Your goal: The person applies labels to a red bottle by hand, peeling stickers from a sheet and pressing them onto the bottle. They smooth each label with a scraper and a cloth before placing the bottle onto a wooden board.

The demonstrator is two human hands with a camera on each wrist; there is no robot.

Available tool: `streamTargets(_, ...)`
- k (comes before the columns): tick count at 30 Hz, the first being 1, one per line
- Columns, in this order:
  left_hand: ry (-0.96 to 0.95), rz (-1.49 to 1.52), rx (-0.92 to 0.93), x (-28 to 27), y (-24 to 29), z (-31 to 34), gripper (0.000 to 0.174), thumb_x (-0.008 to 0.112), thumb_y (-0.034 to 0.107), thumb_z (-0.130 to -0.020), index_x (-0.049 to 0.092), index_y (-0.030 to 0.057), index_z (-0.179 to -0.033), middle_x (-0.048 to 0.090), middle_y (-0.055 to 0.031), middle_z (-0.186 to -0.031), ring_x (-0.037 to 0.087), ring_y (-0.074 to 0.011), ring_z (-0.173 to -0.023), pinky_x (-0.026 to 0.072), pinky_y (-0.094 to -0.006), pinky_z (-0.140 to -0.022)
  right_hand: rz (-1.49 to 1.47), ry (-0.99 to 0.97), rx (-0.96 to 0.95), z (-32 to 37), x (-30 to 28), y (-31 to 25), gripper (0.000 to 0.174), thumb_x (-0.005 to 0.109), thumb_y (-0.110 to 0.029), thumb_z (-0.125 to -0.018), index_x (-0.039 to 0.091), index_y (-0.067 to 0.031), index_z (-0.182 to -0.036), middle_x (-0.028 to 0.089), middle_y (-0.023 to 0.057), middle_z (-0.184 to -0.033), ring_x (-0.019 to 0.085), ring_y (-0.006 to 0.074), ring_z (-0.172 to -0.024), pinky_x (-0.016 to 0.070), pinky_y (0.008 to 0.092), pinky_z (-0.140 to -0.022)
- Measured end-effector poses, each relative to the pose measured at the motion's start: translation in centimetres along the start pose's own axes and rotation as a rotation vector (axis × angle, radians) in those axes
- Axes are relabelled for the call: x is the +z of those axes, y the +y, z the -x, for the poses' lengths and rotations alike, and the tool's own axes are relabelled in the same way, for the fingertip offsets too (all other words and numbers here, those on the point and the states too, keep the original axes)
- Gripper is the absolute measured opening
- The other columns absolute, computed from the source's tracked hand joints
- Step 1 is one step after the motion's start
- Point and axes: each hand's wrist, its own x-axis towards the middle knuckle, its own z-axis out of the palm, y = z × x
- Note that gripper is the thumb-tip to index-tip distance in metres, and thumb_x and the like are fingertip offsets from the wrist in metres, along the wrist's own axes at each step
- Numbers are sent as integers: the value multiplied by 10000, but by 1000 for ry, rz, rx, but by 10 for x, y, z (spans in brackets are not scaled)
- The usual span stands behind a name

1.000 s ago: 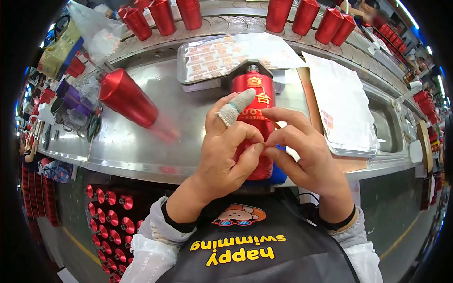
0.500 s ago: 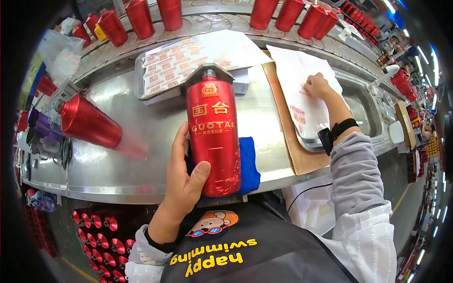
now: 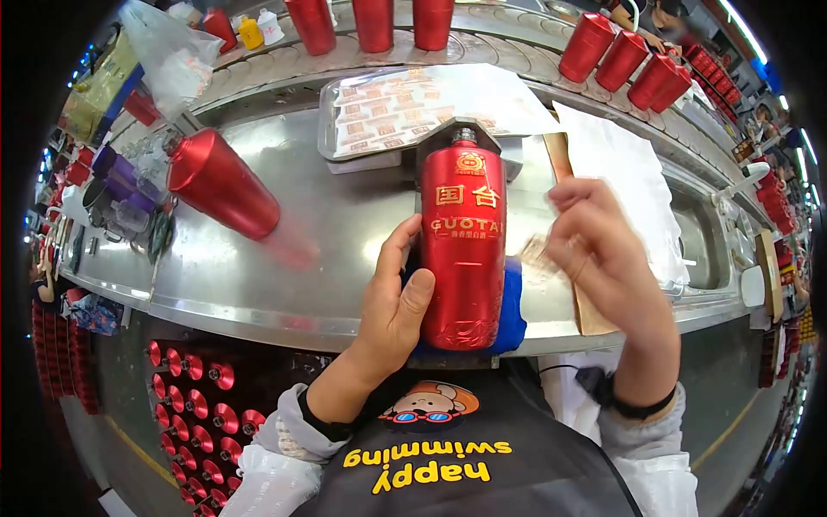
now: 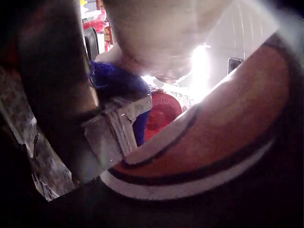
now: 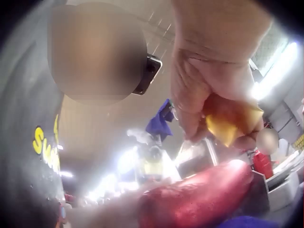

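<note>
A red bottle (image 3: 461, 250) with gold lettering lies on a blue cloth (image 3: 512, 314) at the front of the steel counter (image 3: 336, 233), neck pointing away from me. My left hand (image 3: 409, 267) grips its left side, thumb on the front. My right hand (image 3: 560, 250) hovers blurred just right of the bottle and pinches a small gold label (image 3: 536, 253). In the right wrist view the fingers (image 5: 199, 109) pinch that yellow label (image 5: 230, 126) above the red bottle (image 5: 199, 199). The left wrist view shows only the blue cloth (image 4: 114, 80) and the bottle's red base (image 4: 161, 114).
A tray of label sheets (image 3: 405, 108) sits behind the bottle. A white sheet (image 3: 629, 189) lies on a tray at the right, beside a sink (image 3: 702, 233). Another red bottle (image 3: 220, 185) lies at the left. More red bottles (image 3: 375, 21) stand along the back conveyor.
My right hand has come back from the white sheet at the right to beside the bottle, now pinching a label. My left hand keeps its grip on the bottle.
</note>
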Motion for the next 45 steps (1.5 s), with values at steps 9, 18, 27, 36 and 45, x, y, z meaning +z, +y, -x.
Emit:
streamTargets(9,36,-176,19,2,8,8,710,593,402,-961,317,-41,-1442,448,-233,-1382,444,-311,-1299,336,-391,-1097,192,13,-110,7,56,-13,136,715,-99,-842,595,-35,-847,491,200,-1177,522,337,-1094,433,393,-911)
streamTargets(18,50,-144,-6,5,3,3,737,657,328,-927,289,-47,-1445,436,-234,-1381,431,-323,-1299,329,-397,-1102,-92,115,30,13,65,3,109,676,-93,-865,592,-26,-881,497,208,-1156,506,345,-1111,431,395,-911)
streamTargets(27,53,-55,-60,11,12,-11,737,641,293,-938,242,-71,-1441,438,-254,-1370,462,-305,-1275,351,-394,-1087,-186,120,64,25,72,19,149,645,-160,-931,575,-30,-922,429,153,-1221,497,151,-920,451,259,-727)
streamTargets(36,64,-118,-68,12,10,-15,734,640,290,-938,239,-69,-1438,437,-250,-1368,470,-303,-1264,366,-393,-1075,-241,168,54,26,80,28,150,643,-160,-936,567,-32,-916,429,148,-1218,480,106,-851,434,228,-673)
streamTargets(45,52,-93,-54,13,12,-15,752,643,295,-941,222,-69,-1446,432,-247,-1373,468,-296,-1268,367,-387,-1078,-243,172,43,27,81,30,149,640,-166,-940,566,-39,-917,428,134,-1221,464,86,-801,429,222,-664)
